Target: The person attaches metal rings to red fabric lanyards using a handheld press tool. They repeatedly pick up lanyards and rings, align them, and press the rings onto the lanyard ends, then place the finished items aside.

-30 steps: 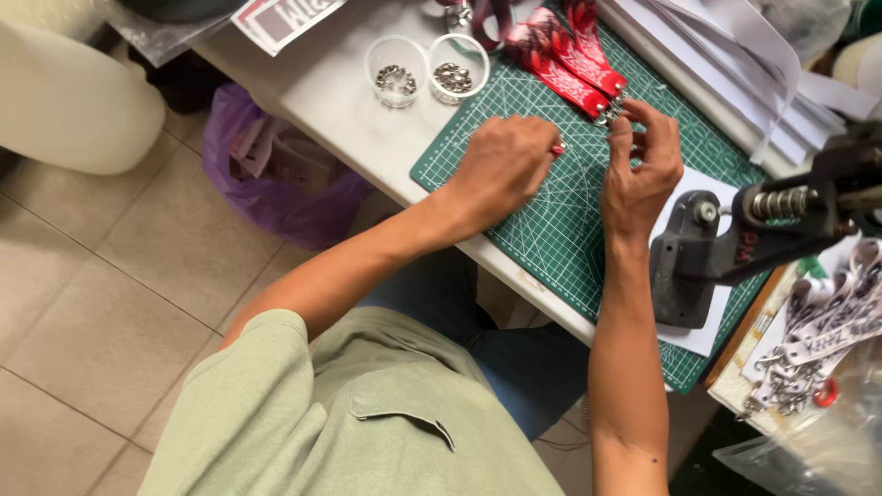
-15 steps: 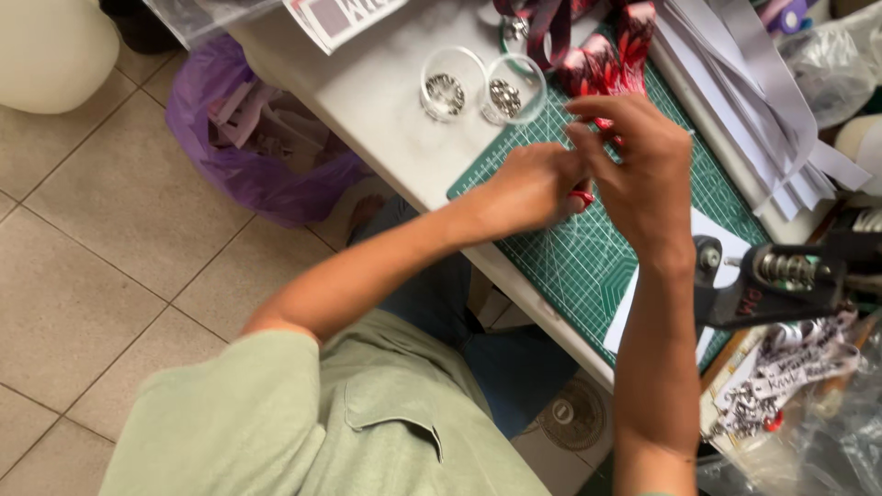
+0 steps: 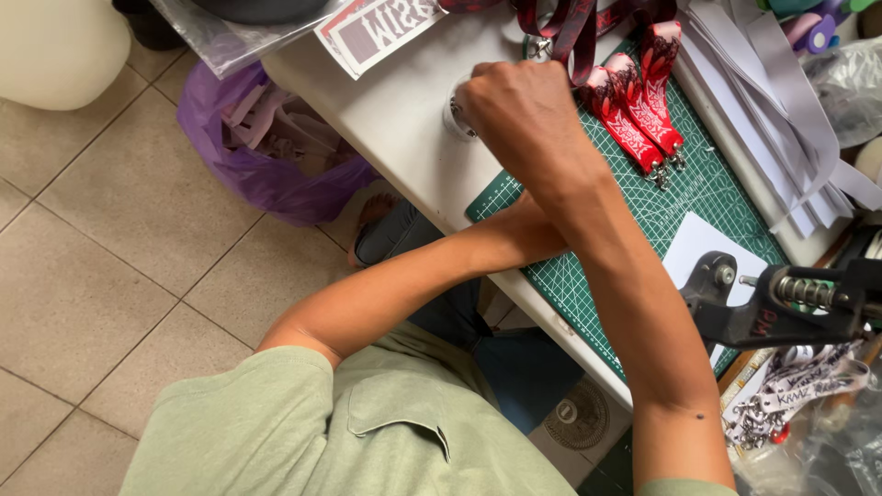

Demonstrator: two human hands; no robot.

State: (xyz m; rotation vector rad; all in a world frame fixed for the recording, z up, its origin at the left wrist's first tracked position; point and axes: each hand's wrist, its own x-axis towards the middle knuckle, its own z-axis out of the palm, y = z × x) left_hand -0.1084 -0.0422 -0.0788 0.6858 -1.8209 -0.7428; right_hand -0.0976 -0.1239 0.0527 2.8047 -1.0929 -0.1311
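- Tiled floor (image 3: 101,276) lies under a white surface (image 3: 386,101), and a purple bag (image 3: 266,156) full of scraps sits on the floor beside it.
- On the surface lies a green mat (image 3: 698,197). Red lanyards (image 3: 634,110) with metal ends rest on its far part, and pale strips (image 3: 772,92) lie further right.
- A black press (image 3: 781,308) stands at the near right edge of the mat, on a white sheet (image 3: 698,248).
- The right hand (image 3: 524,115) reaches across to the left, over the other arm, and is above a small clear cup (image 3: 452,118) that stands on the bare surface just beside the mat.
- Its fingers are curled downward into or onto the cup, with the knuckles toward the camera. I cannot tell if they pinch something, because the hand covers the cup mouth.
- The left hand (image 3: 524,230) rests at the near corner of the mat, mostly hidden under the right forearm. I cannot tell if it is clenched or released, or if it holds anything.
- I judge that the step in hand is taking a small part from the cup.
- The next move calls for a fine pinch on one piece only and a straight lift, so that the light cup does not tip or slide. The crossed arms leave little room.
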